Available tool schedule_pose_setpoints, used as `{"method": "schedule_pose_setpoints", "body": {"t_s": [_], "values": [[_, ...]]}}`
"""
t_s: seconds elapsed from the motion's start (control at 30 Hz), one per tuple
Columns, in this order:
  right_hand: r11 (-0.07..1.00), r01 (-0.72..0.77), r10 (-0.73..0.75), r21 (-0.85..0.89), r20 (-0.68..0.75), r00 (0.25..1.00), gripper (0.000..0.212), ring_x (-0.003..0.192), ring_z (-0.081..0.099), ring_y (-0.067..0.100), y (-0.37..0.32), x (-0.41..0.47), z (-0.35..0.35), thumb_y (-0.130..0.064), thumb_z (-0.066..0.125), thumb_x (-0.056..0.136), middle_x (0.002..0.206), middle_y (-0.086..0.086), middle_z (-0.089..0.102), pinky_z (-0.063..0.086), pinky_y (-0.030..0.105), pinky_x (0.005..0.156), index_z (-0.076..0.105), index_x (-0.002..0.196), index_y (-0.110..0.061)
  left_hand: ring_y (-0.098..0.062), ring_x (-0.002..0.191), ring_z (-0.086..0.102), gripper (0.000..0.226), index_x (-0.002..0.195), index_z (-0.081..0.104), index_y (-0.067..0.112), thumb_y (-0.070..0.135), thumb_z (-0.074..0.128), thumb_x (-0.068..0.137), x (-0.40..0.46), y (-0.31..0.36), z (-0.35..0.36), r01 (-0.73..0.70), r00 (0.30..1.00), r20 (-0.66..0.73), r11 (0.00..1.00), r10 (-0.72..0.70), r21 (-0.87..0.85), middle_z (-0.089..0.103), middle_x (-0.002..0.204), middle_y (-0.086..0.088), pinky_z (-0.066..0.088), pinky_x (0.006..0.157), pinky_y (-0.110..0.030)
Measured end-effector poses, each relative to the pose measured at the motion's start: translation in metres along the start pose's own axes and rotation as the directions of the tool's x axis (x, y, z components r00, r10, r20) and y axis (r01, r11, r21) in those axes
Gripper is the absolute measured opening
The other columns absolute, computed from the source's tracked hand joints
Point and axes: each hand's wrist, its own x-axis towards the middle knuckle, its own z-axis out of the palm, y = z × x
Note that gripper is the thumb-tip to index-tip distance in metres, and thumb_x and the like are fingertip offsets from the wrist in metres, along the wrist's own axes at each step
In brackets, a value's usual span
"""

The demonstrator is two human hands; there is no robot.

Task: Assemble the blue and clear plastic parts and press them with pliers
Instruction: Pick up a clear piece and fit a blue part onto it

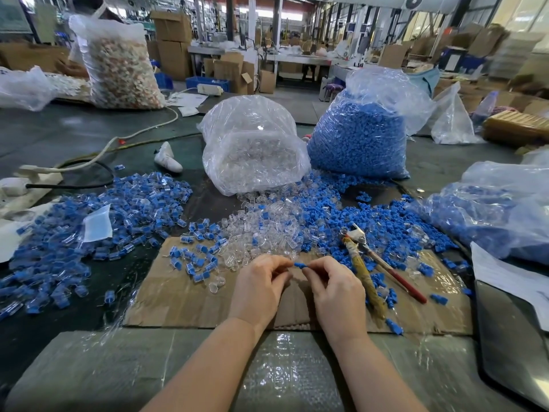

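Blue part (pixel 300 265): pinched between both hands above the cardboard sheet (pixel 184 295), near the counter's (pixel 74 135) front edge.
Left hand (pixel 259 288): fingers curled, tips closed on the part's left end.
Right hand (pixel 335 288): fingers curled, tips closed on its right end.
Pliers (pixel 368 263): lying on the cardboard just right of the hands, untouched.
Clear parts pile (pixel 261 230): just beyond the hands.
Blue parts bag (pixel 359 141): upright beside the clear parts bag (pixel 252 150).
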Motion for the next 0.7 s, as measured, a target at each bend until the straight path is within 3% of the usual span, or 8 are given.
{"method": "schedule_pose_setpoints", "body": {"t_s": [0.13, 0.27, 0.7], "values": [[0.999, 0.042, -0.042, 0.013, 0.005, 0.999, 0.008, 0.075, 0.055, 0.015, -0.0019, -0.0007, -0.0002, -0.019, 0.066, 0.086, 0.076, -0.005, 0.062, 0.042, 0.026, 0.069, 0.065, 0.08, -0.014, 0.006, 0.073, 0.059, 0.018, 0.086, 0.066, 0.027, 0.009, 0.065, 0.085, 0.0015, -0.0005, -0.0006, 0.093, 0.995, -0.017, 0.99, -0.095, -0.105, 0.064, 0.077, 0.016, 0.044, 0.069, -0.003], [0.995, 0.098, -0.098, -0.035, 0.02, 0.995, 0.011, 0.07, 0.054, 0.015, -0.0033, -0.0019, 0.001, -0.017, 0.07, 0.082, 0.07, -0.004, 0.061, 0.041, 0.027, 0.063, 0.063, 0.074, -0.013, 0.009, 0.075, 0.058, 0.022, 0.083, 0.061, 0.032, 0.01, 0.064, 0.086, 0.0018, -0.0012, -0.0027, 0.129, 0.992, 0.01, 0.978, -0.129, -0.162, 0.064, 0.078, 0.015, 0.044, 0.067, -0.003], [0.987, 0.143, -0.144, -0.077, -0.006, 0.99, 0.014, 0.066, 0.057, 0.018, -0.0006, -0.002, 0.0025, -0.02, 0.073, 0.08, 0.068, -0.002, 0.063, 0.047, 0.033, 0.06, 0.065, 0.071, -0.012, 0.005, 0.075, 0.06, 0.019, 0.082, 0.064, 0.031, 0.013, 0.066, 0.085, 0.001, -0.002, -0.0031, 0.111, 0.991, 0.095, 0.981, -0.096, -0.16, 0.066, 0.077, 0.015, 0.048, 0.072, -0.009]]}}
